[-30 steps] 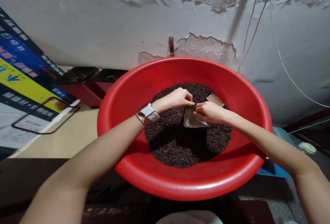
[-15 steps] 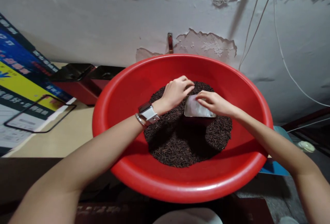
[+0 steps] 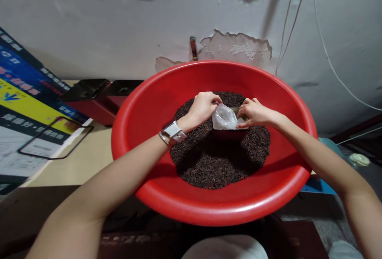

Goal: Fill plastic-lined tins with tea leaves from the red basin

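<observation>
A rectangular tin (image 3: 230, 135) stands in dark loose tea leaves (image 3: 213, 173) inside a large red plastic basin (image 3: 227, 213). A clear plastic bag (image 3: 224, 116) sits in the tin's mouth, its edge bunched up at the left. My left hand (image 3: 203, 107), with a white-strapped watch on the wrist, pinches that edge between thumb and fingers. At the right side of the mouth, my right hand (image 3: 253, 111) has its fingers closed on the bag's other side; part of the grip is hidden.
Two dark red tins (image 3: 89, 102) stand left of the basin on a pale tabletop (image 3: 80, 167). A printed box (image 3: 32, 119) with a black wire frame (image 3: 55, 157) is at far left. Behind is a peeling wall (image 3: 98, 28) with hanging cords (image 3: 291, 24).
The plastic bag has been pulled up and bunched at the tin's mouth. My left hand has closed on its edge, and my right hand has shifted right. The camera view has moved slightly.
</observation>
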Demonstrator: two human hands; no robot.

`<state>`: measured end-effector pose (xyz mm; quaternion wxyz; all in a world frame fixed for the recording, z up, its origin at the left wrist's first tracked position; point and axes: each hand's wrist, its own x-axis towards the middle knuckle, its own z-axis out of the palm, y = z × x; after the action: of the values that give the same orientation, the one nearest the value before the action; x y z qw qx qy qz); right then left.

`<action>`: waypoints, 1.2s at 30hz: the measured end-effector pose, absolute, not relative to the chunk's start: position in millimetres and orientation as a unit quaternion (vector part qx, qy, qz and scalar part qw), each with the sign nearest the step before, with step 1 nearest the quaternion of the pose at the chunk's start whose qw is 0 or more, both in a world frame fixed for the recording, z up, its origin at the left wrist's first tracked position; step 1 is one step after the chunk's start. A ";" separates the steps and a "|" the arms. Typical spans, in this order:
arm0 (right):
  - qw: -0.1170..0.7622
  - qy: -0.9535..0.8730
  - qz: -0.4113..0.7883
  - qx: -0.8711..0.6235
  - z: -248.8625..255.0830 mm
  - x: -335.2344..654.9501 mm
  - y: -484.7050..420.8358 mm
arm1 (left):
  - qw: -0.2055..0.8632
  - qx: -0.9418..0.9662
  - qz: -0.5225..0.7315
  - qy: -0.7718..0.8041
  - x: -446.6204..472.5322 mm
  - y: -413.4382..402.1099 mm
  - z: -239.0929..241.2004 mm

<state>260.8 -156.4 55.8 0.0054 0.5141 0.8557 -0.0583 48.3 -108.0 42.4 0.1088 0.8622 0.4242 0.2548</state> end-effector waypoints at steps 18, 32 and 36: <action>-0.481 0.673 -0.302 0.473 46.3 262.9 -142.5 | 0.070 0.918 0.168 0.353 51.3 -121.4 40.1; -0.255 0.824 -0.137 0.487 56.2 271.9 -149.8 | 0.470 0.662 0.395 0.430 46.3 -108.8 57.1; -0.332 0.780 -0.103 0.521 60.4 275.1 -149.3 | 0.444 0.626 0.424 0.482 42.2 -102.3 61.5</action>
<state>275.1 -149.3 60.4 -0.3316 0.5211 0.7797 -0.1030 42.2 -102.3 61.5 0.4444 0.6255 0.4815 0.4235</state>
